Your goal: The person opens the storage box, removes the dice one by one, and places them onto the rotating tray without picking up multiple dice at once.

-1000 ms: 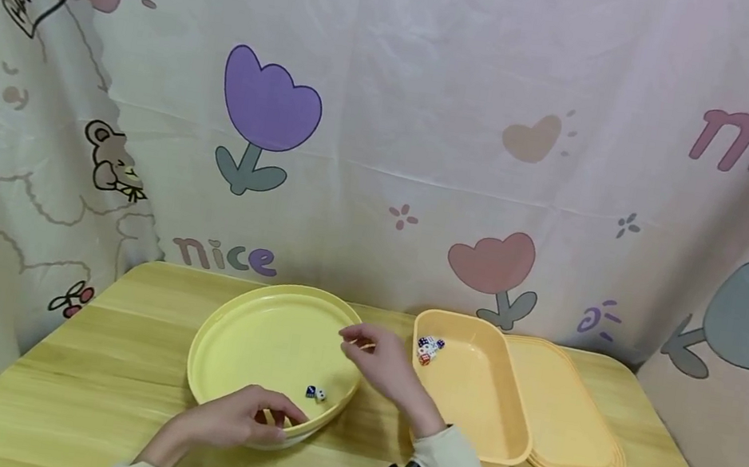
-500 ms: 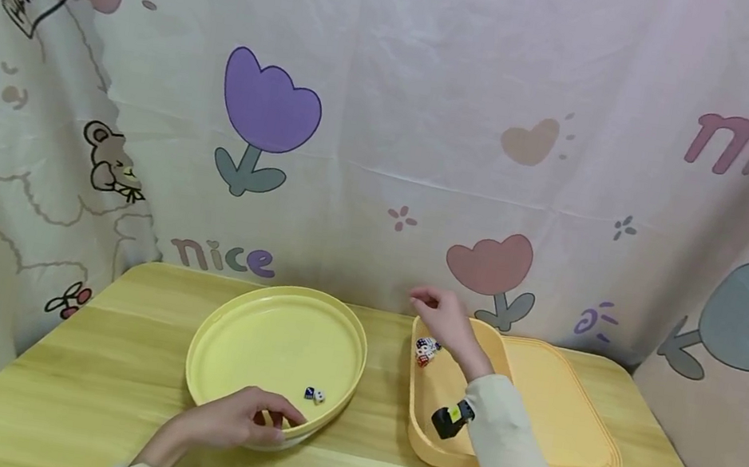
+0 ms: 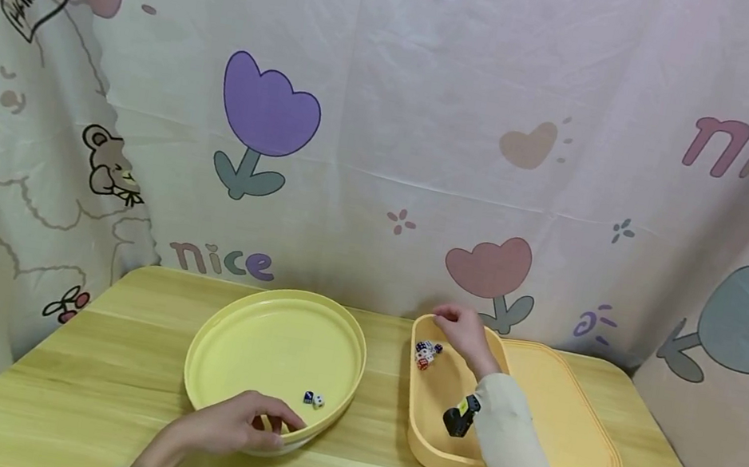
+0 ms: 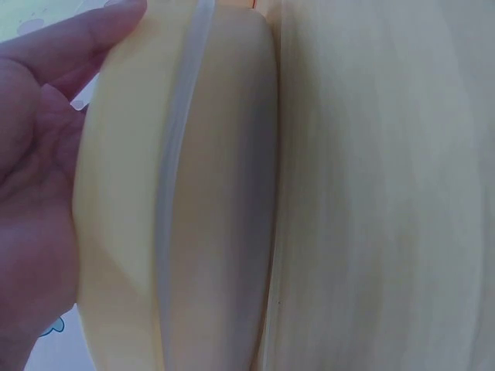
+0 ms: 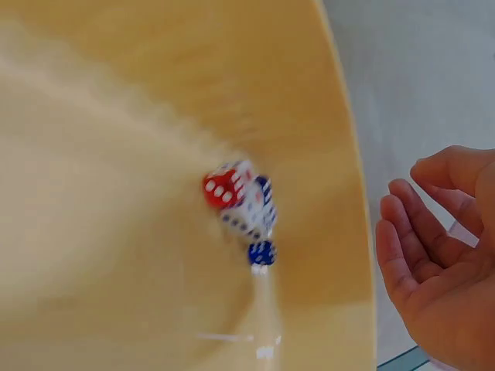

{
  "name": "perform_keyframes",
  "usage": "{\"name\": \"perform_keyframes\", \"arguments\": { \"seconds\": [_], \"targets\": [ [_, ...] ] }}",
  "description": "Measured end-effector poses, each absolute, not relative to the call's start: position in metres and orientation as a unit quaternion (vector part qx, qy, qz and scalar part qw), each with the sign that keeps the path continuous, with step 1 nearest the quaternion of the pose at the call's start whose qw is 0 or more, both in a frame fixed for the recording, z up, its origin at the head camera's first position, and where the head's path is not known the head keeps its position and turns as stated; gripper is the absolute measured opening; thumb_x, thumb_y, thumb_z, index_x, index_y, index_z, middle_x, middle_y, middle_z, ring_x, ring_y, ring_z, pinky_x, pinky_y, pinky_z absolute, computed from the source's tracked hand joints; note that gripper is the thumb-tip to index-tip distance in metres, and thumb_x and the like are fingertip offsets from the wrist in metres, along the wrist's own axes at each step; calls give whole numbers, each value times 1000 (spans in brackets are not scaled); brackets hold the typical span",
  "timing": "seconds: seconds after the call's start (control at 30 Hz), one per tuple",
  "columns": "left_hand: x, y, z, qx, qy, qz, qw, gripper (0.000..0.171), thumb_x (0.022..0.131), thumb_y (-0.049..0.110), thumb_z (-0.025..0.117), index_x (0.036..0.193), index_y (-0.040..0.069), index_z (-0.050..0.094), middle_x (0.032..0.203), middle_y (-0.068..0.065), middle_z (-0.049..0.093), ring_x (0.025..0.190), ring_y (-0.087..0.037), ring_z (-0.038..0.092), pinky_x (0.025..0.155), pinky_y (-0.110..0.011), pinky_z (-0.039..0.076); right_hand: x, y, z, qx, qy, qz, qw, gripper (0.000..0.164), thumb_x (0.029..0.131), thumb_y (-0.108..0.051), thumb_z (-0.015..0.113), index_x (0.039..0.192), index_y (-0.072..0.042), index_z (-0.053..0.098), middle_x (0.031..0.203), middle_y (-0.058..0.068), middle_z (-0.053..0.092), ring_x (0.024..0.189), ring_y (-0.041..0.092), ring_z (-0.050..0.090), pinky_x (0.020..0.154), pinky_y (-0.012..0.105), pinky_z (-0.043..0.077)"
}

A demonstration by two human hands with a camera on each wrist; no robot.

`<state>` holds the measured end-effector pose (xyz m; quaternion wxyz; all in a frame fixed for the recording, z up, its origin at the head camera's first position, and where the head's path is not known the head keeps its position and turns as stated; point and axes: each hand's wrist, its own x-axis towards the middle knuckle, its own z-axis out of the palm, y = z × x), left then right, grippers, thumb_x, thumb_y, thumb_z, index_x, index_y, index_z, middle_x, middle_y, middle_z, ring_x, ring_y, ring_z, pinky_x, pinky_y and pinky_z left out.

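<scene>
My left hand (image 3: pixel 233 424) grips the near rim of a round yellow tray (image 3: pixel 204 325), its fingers bent over the edge. Against the tray's side (image 4: pixel 128 193), the left wrist view shows part of that palm. Within the tray, a dark blue die (image 3: pixel 309 397) and a white die (image 3: pixel 319 401) lie side by side near my left fingers. My right hand (image 3: pixel 463 336) hovers over the far end of an orange rectangular container (image 3: pixel 438 462), holding nothing, fingers loosely bent. A small cluster of dice sits in that container's far left corner, including a red die (image 5: pixel 223 190) and a blue die (image 5: pixel 261 253).
An orange lid (image 3: pixel 571 424) lies flat to the right of the container, partly behind my right sleeve (image 3: pixel 526 458). Beneath everything is a wooden table (image 3: pixel 69 382). A patterned curtain (image 3: pixel 379 105) hangs behind the table and along both sides.
My right hand has moved from the round tray's right rim, rightward to above the container's far end. The left hand stays at the rim, and the two dice in the tray stay put.
</scene>
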<state>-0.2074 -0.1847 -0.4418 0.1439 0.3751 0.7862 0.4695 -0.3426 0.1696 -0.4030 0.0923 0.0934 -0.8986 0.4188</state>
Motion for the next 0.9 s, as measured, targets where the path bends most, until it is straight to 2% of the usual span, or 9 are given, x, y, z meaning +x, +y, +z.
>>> {"name": "perform_keyframes", "arguments": {
  "seconds": [0.27,0.5,0.73,0.9],
  "targets": [
    [-208,-184,-441,378,785,470,145,24,93,12,63,115,2,67,106,-1,66,86,-5,55,75,-27,49,-349,181,-420,61,-895,433,83,18,90,0,59,101,10,68,104,23,66,96,34,61,83,42,49],
    [-205,-184,-446,384,778,476,143,24,92,10,63,114,2,67,105,-1,66,88,-5,55,74,-27,50,-350,190,-447,43,-898,432,69,16,84,2,65,96,11,70,98,21,69,95,34,61,83,41,48],
    [-203,-185,-447,382,780,476,139,23,93,11,62,114,4,68,105,4,65,88,-5,55,73,-27,50,-348,188,-457,4,-879,473,54,17,78,4,70,93,12,69,97,21,67,90,28,58,72,27,43],
    [-204,-183,-445,383,783,471,137,23,93,12,62,114,6,68,104,5,65,88,-4,55,74,-26,49,-349,187,-459,0,-877,476,64,15,76,5,71,91,11,71,93,18,69,86,26,58,69,25,42]
  ]
}}
